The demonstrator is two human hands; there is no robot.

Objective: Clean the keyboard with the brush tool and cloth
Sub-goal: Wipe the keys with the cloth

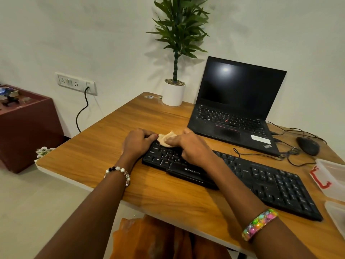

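Wiping the left end of the keyboard with the cloth.

The long black plastic keyboard lay slantwise on the wooden desk, and my right hand pressed the small beige cloth onto its top-left keys, fingers curled around the fabric. My left hand gripped the keyboard's left end. Behind stood an open black laptop, a white-potted green plant and a black mouse.
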